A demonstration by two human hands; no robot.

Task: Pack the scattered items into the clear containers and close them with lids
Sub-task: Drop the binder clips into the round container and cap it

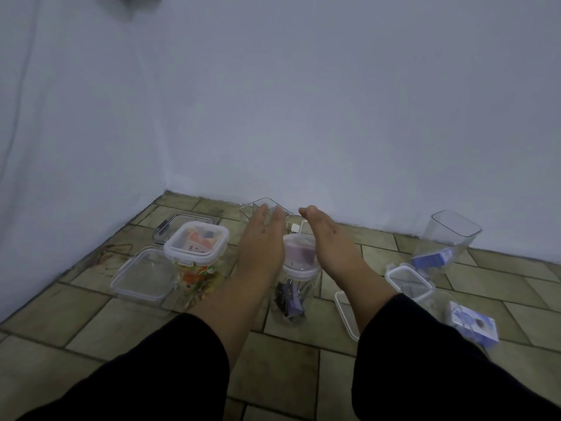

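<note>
— How far along are we?

— About halfway, we'd judge. The left container (197,268) is packed with colourful packets and has its lid on. The middle container (291,296) stands on the floor (91,314) between our forearms. It holds dark clips and something purple, and a lid (299,253) sits on top.

— And our hands?

— The left hand (261,241) and right hand (331,241) flank that lid, fingers straight. Each grip is apart and clamped on nothing (whether the palms touch the rim, we cannot tell). We take the step in hand to be pressing that lid home.

— What is left?

— By the wall on our right, the open container (452,229) has a blue box (431,258) inside and no lid. The near-right container (437,299) holds a second blue box (473,325), with a white-rimmed lid (408,281) at its mouth; we cannot tell if it is latched. An empty container (252,209) waits behind our left fingers.

— Anything in the way?

— Only spare lids. There is a loose lid (142,275) on the tiles at left, a dark-edged lid (182,221) behind it, and a third lid (344,314) beside our right sleeve (440,375). A small white item (296,227) lies beyond the middle container. We'd say nothing blocks our reach.
</note>
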